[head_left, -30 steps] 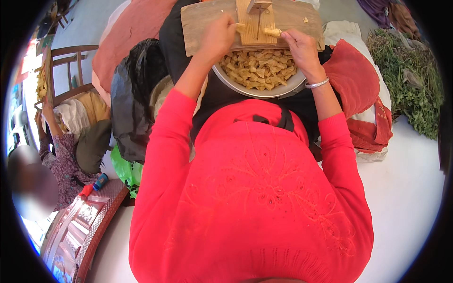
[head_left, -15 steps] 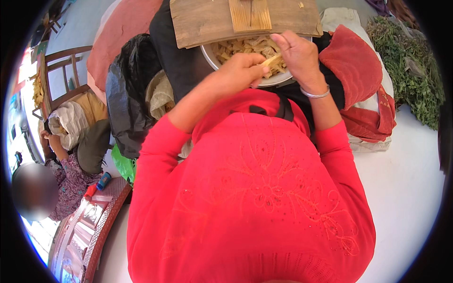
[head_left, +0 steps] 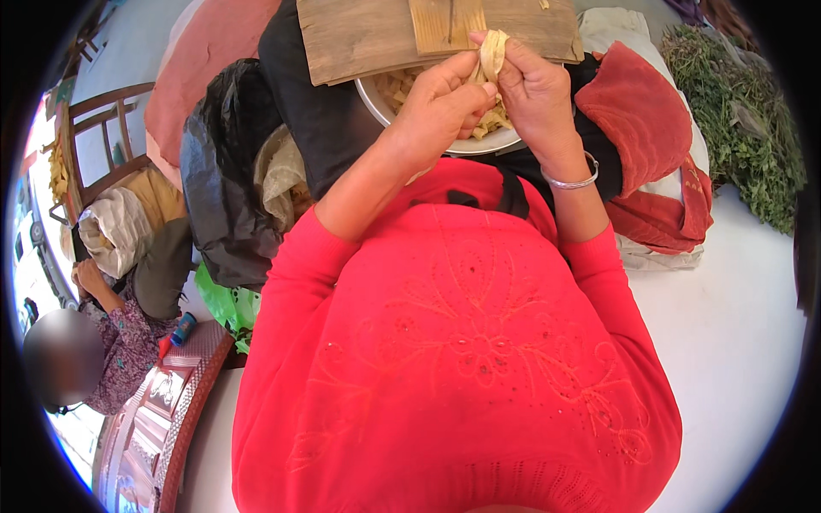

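Over a round metal basin (head_left: 373,100), both hands hold one pale yellow, dry-looking strip (head_left: 493,53) that is bent into a loop. My left hand (head_left: 446,98) pinches its lower left part between thumb and fingers. My right hand (head_left: 536,85), a silver bangle on its wrist, grips the upper right of the loop. More yellow pieces (head_left: 491,124) lie in the basin below, partly covered by my hands. Across the basin's far side rests a wooden board (head_left: 359,38) with a smaller wood block (head_left: 438,24) on top. The exact kind of strip cannot be made out.
A black plastic bag (head_left: 224,171) and an open pale sack (head_left: 282,175) stand at my left. Red cloth (head_left: 637,120) lies on my right, with a heap of green plants (head_left: 735,120) beyond. Another person (head_left: 128,342) sits far left beside a wooden chair (head_left: 107,137).
Both hands have risen away from me, toward the board. The strip, lower and straighter before, is now lifted and bent into a loop between them.
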A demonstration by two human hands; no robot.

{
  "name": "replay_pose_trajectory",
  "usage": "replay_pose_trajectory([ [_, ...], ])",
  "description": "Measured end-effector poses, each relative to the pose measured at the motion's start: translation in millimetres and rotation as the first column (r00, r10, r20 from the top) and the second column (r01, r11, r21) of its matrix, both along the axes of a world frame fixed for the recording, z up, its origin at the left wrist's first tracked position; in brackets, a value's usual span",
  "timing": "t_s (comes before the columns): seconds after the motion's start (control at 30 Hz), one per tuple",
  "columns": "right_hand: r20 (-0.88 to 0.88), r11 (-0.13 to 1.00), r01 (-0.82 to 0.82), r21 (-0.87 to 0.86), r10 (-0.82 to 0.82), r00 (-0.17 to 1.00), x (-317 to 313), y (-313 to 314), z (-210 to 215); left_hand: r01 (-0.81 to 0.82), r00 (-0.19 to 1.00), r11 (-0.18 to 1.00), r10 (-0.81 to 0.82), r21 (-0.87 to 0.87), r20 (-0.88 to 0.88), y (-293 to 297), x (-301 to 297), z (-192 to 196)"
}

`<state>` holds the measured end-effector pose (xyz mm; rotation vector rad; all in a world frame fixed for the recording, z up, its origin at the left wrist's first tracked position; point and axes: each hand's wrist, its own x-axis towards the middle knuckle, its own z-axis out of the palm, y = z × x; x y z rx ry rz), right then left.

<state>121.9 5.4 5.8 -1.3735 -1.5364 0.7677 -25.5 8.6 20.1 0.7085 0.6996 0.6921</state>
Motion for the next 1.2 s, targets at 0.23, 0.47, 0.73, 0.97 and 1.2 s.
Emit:
replay_pose_trajectory([
  [0.23, 0.482, 1.0, 0.019, 0.01, -0.021, 0.876, 3.3, -2.9, -0.1, 0.138, 0.987, 0.984, -0.146, -0.11, -0.069, 11.3, -9.1, -32.2],
  [0.47, -0.065, 0.893, -0.13, -0.431, 0.113, 0.991, 16.5, -21.9, -56.6, 0.522, 0.567, 0.368, 0.524, 0.769, -0.635, -6.9, -16.4, -52.1],
  [0.73, -0.934, 0.676, -0.644, -0.357, -0.25, 0.255, 9.1, -31.4, -46.0, 0.198, 0.727, 0.294, 0.596, 0.935, -0.341, -18.2, -3.3, -56.0],
  [0.97, -0.162, 0.973, -0.044, -0.225, 0.007, 0.987, 3.3, -22.1, -31.5, 0.239, 0.698, 0.598, 0.442, 0.765, -0.564, -3.2, 4.7, -41.0],
  [1.2, -0.188, 0.994, 0.106, 0.039, -0.097, 0.977, 3.2, -16.6, -14.9, -0.127, 0.951, 0.968, 0.181, 0.217, -0.25, -5.6, 0.3, -40.0],
])
